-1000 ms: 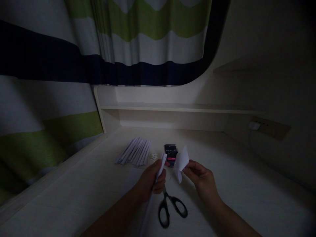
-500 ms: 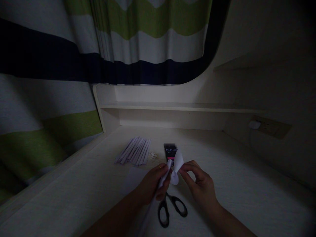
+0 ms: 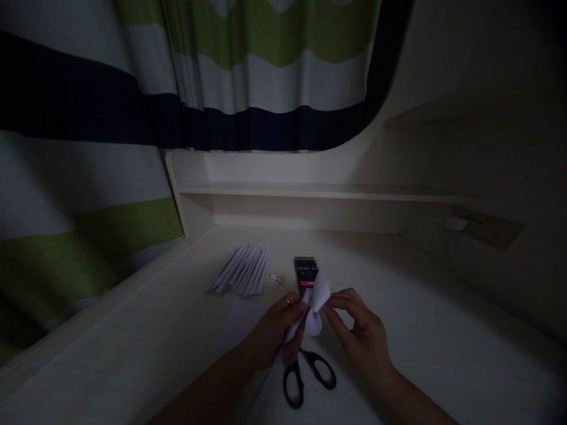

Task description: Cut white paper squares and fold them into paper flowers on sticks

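Note:
My left hand (image 3: 277,330), with a ring on one finger, is closed around a long rolled paper tube (image 3: 296,326) that slants down toward me. At the tube's upper end, my right hand (image 3: 361,327) pinches a curled white paper piece (image 3: 321,295) between thumb and fingertips. Whether that piece is joined to the tube I cannot tell. Black-handled scissors (image 3: 293,385) lie on the desk just below my hands, their blades hidden under my left hand. Beyond the hands lies a phone (image 3: 306,274) with a timer on its screen, partly covered by the paper.
Several rolled paper sticks (image 3: 241,271) lie in a bundle at the left, beside a small pile of white scraps (image 3: 275,280). A flat paper sheet (image 3: 241,319) rests near my left forearm. A shelf (image 3: 310,190) runs along the back; a plug (image 3: 456,224) sits in the right wall.
The curled paper has tipped and moved slightly down and right with my right fingers. My left hand has shifted a little on the tube.

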{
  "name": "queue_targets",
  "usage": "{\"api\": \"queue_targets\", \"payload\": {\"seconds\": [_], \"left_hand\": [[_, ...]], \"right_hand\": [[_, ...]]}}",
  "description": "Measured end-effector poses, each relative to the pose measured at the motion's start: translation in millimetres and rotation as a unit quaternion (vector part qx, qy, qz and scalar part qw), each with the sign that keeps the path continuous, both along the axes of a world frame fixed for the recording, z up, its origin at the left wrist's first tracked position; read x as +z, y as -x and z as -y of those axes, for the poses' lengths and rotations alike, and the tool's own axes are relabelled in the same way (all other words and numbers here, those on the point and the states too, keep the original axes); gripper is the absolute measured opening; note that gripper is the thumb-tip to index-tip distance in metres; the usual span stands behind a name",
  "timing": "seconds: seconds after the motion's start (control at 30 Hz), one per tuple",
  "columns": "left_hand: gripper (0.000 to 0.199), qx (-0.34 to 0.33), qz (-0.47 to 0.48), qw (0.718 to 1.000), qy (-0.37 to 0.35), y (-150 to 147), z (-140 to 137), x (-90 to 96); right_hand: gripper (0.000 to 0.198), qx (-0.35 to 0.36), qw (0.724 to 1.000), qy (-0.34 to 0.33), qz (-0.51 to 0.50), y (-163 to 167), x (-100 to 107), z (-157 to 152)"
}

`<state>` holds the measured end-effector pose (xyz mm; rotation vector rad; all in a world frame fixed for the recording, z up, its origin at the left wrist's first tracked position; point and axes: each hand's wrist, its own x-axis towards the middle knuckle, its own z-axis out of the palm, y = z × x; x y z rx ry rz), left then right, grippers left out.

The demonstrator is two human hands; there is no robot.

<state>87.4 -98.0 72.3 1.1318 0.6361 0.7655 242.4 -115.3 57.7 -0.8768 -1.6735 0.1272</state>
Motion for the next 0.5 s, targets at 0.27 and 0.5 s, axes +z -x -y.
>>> {"api": "queue_targets", "payload": {"seconds": [0.27,0.5], "left_hand": [[0.020,0.046,0.000,0.998,-0.039,0,0,3.3],[0.025,0.088,-0.053,0.992,-0.073,-2,5,11.7]], "right_hand": [[0.024,-0.034,0.990,-0.104,0.093,0,2,5],[0.025,-0.049,0.975,-0.157,0.150,-1,4,9]]}}
